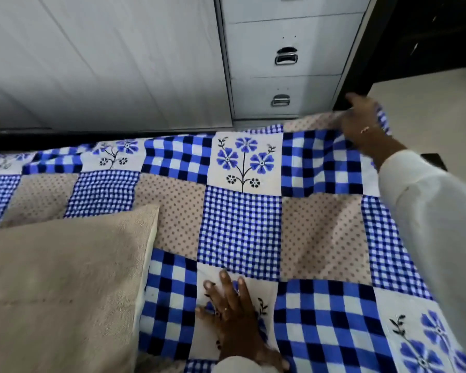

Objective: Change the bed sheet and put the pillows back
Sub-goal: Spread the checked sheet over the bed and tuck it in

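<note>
- One bed sheet, patchwork in blue checks, dotted beige squares and flower panels, covers the whole bed within view. It lies mostly flat; the far right corner is lifted off the mattress.
- One white cabinet runs along the far side of the bed, with a drawer unit carrying metal handles just beyond the raised corner.
- One beige pillow sits on the sheet at near left, its edge just beside my left hand. I see no second pillow.
- My right hand, arm outstretched in a white sleeve, grips the far corner of the sheet, fingers curled round the cloth.
- My left hand presses flat on a flower panel near me, fingers spread and straight, pinning the sheet.
- Judgement: I am squaring and tensioning the far corner; tucking is not yet done.
- Risk: pulling the corner too hard could drag the sheet askew, leaving the pattern rows crooked, should my left hand slip.
- Risk: the pillow's weight may trap a fold on the left side, so wrinkles stay under it.
- Risk: the dark gap between bed and cabinet looks narrow; the corner could bunch there instead of tucking cleanly.
</note>
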Demonstrator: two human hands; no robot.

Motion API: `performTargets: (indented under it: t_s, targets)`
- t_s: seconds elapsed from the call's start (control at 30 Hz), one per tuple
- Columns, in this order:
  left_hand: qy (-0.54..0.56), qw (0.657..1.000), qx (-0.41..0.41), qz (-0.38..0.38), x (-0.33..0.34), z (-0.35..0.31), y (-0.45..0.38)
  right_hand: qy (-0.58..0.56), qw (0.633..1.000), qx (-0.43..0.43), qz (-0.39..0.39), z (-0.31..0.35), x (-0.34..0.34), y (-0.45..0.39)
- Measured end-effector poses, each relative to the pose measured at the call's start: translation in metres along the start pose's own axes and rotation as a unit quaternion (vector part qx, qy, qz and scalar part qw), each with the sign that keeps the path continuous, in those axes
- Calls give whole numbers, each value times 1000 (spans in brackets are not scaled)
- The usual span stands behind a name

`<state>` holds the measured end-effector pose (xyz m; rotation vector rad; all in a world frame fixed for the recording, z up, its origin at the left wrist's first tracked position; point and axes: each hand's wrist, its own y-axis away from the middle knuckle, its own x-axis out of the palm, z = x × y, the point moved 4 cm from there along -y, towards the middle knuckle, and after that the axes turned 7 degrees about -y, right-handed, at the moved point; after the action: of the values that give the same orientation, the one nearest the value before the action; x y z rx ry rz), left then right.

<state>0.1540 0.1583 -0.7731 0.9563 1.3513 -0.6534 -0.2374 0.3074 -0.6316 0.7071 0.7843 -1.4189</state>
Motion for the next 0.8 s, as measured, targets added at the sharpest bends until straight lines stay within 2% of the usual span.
performTargets:
  t_s: [0.07, 0.13, 0.27, 0.37, 0.47, 0.53, 0.67, 0.73, 0.8]
  targets:
    - [53, 996, -43, -59, -5, 10, -16, 32, 994, -63, 88, 2, 24, 16]
    - [93, 990, -46, -91, 2, 13, -29, 94, 986, -80, 113, -3, 37, 32]
    - [159, 980, -50, -107, 7, 12, -31, 210, 974, 24, 85, -13, 38, 36]
    - [158, 972, -48, -166, 3, 9, -27, 208, 972, 35, 99, -7, 37, 28]
    - [149, 968, -54, -193, 1, 11, -32, 191, 979, 47, 42, -6, 30, 19]
    - [150, 969, -68, -183, 1, 13, -36, 167, 985, 49, 7, -6, 30, 16]
    - [158, 968, -69, -182, 0, 14, -37, 133, 991, 0, 12, -25, 35, 12]
    - [148, 972, -66, -169, 0, 12, -38, 134, 990, 51, -18, -52, 23, 9]
    - [145, 977, -54, -150, -1, 14, -41, 151, 982, 109, 16, -76, 14, 10]
